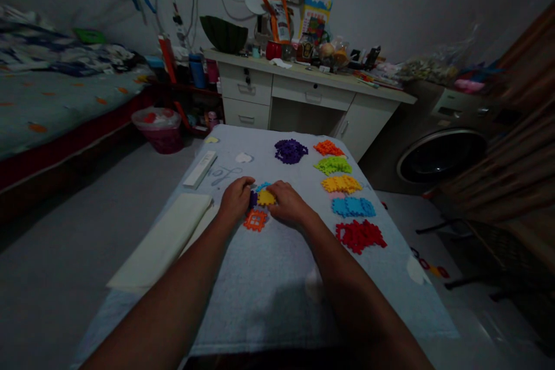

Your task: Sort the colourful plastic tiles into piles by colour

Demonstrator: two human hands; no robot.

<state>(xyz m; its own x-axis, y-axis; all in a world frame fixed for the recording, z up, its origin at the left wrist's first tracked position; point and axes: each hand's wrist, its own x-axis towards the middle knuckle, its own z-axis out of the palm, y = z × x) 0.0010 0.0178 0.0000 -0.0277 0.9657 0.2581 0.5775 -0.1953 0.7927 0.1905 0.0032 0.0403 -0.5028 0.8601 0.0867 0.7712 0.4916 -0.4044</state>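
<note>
My left hand (235, 199) and my right hand (286, 202) meet at the middle of the pale blue table (269, 277). Both have their fingers curled around a small cluster of joined plastic tiles (262, 195), with yellow, blue and purple pieces showing between them. An orange grid tile (255, 220) lies flat just below the cluster, under my left fingers. Sorted piles of tiles sit to the right: purple (290, 151), orange (328, 148), green (333, 165), yellow (341, 184), blue (353, 206) and red (359, 235).
A folded cream cloth (162, 243) and a white box (200, 168) lie at the table's left side. Behind stands a cluttered white desk (312, 89), a washing machine (437, 144) at right, a bed (52, 104) and a pink bin (158, 130) at left.
</note>
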